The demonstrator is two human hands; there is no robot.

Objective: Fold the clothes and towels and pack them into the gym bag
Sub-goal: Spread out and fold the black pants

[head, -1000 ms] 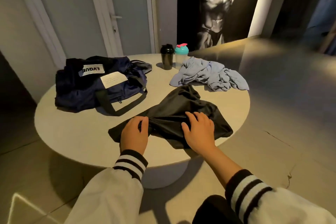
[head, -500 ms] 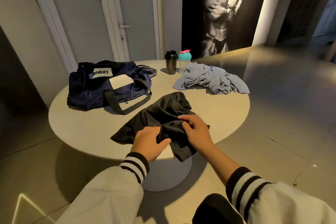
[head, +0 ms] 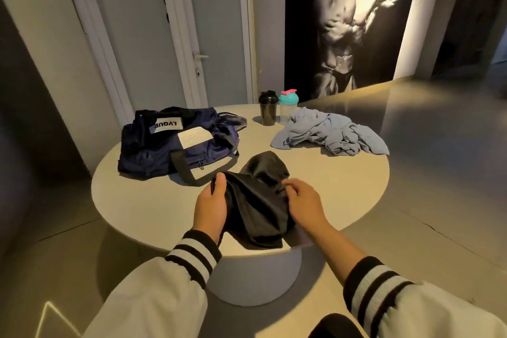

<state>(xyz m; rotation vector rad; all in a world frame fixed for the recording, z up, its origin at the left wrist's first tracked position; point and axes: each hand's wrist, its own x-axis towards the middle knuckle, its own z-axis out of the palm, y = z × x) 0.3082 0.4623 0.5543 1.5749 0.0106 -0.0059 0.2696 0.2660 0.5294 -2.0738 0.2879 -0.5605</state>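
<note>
A black garment [head: 258, 200] hangs bunched between my two hands above the near part of the round table [head: 153, 200]. My left hand [head: 211, 206] grips its left edge, thumb up. My right hand [head: 301, 206] pinches its right edge. The garment's far end still lies on the tabletop. A navy gym bag [head: 175, 145] with a white label and a black strap sits at the table's left. A crumpled light blue towel [head: 329, 133] lies at the far right.
Two shaker bottles stand at the table's far edge, a black bottle [head: 268, 108] and a clear bottle with a teal lid [head: 288, 105]. Behind the table are a white door [head: 214, 35] and a large wall poster [head: 351, 16]. Bare floor lies around the table.
Both hands went from pressing flat on the black garment to gathering it and lifting it off the table toward me. The garment is now bunched narrower. The view also rose.
</note>
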